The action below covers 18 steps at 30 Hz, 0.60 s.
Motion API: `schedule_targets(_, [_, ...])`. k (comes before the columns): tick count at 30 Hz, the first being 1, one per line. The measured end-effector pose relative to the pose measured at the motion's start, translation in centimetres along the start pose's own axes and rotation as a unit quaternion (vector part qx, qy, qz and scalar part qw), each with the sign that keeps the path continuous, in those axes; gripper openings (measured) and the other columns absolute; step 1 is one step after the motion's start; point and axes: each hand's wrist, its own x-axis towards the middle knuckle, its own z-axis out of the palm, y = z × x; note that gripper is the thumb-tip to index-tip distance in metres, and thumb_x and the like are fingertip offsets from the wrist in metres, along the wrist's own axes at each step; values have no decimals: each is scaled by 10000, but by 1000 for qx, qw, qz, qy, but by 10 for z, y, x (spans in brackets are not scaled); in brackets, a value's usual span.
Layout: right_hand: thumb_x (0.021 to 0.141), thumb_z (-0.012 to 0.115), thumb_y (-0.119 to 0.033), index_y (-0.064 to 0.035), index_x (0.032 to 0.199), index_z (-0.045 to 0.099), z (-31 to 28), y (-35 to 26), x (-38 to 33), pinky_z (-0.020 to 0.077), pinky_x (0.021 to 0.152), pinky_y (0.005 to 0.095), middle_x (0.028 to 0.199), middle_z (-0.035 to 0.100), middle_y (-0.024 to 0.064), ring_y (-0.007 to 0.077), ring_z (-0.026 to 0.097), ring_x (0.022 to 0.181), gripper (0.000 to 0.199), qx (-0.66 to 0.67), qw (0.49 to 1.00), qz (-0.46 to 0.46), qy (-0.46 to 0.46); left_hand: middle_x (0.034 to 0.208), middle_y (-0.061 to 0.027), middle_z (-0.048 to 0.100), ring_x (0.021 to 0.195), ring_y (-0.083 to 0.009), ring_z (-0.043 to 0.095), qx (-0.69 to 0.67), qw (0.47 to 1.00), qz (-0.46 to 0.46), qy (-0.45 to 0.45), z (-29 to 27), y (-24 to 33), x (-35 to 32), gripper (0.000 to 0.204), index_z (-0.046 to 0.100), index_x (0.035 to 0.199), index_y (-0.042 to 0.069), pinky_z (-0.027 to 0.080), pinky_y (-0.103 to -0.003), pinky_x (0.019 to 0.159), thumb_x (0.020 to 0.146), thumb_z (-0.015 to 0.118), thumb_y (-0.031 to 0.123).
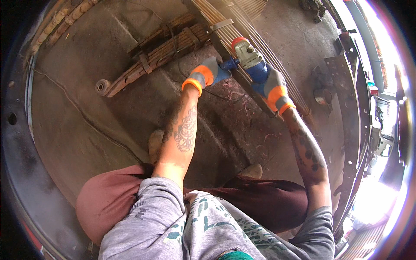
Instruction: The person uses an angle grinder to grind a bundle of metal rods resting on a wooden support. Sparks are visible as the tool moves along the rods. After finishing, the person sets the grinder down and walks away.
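Note:
Both my hands wear grey gloves with orange cuffs and grip an angle grinder (250,55) with a grey metal head, a blue body and a red-orange edge at its front. My left hand (209,73) is closed round the blue side handle (229,64). Wrapped round the blue body is my right hand (274,86). The grinder is over a long stack of leaf springs (281,71), which runs from the top middle down to the right. A metal clamp (220,25) spans that stack just above the grinder. Whether the disc touches the metal is hidden.
Another rusty leaf spring pack (158,58) with a rolled eye lies to the left. A cable (73,97) trails across the stained floor. At the right, a short metal cylinder (322,96) rests beside a long steel beam (346,125). Rusty rods (60,19) lie at the upper left.

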Motion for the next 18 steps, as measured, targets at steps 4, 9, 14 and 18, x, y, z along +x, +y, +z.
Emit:
schedule_targets(4, [718, 893, -218, -67, 1260, 727, -5, -1, -2, 583, 881, 432, 1022, 799, 175, 331, 782, 951, 586, -23, 999, 27, -7, 991, -317, 742, 1078, -549, 646, 22, 997, -61, -47, -2, 16, -4, 470, 774, 1049, -7, 549, -501, 830, 846, 807, 416])
schedule_targets(9, [728, 896, -214, -70, 1266, 720, -6, -3, -2, 576, 908, 435, 1041, 800, 171, 341, 780, 968, 584, -23, 998, 46, -25, 957, -306, 740, 1094, -549, 619, -42, 996, -56, -58, -14, 29, -16, 390, 770, 1015, 9, 549, -501, 818, 863, 780, 368])
schedule_targets(14, [742, 913, -255, -104, 1269, 713, -11, -5, -5, 586, 904, 465, 1060, 799, 176, 383, 775, 1002, 582, -23, 999, 32, -33, 800, -219, 762, 760, -343, 738, -50, 997, 7, -57, -11, 32, -14, 389, 780, 942, -15, 545, -469, 746, 848, 816, 360])
schedule_targets(18, [724, 918, -262, -106, 1290, 696, -6, 0, -3, 589, 917, 466, 1072, 797, 171, 381, 771, 1017, 627, -21, 999, 25, -26, 791, -167, 775, 723, -272, 724, -91, 994, -22, -63, -17, 33, -18, 356, 784, 930, -14, 542, -450, 706, 866, 805, 335])
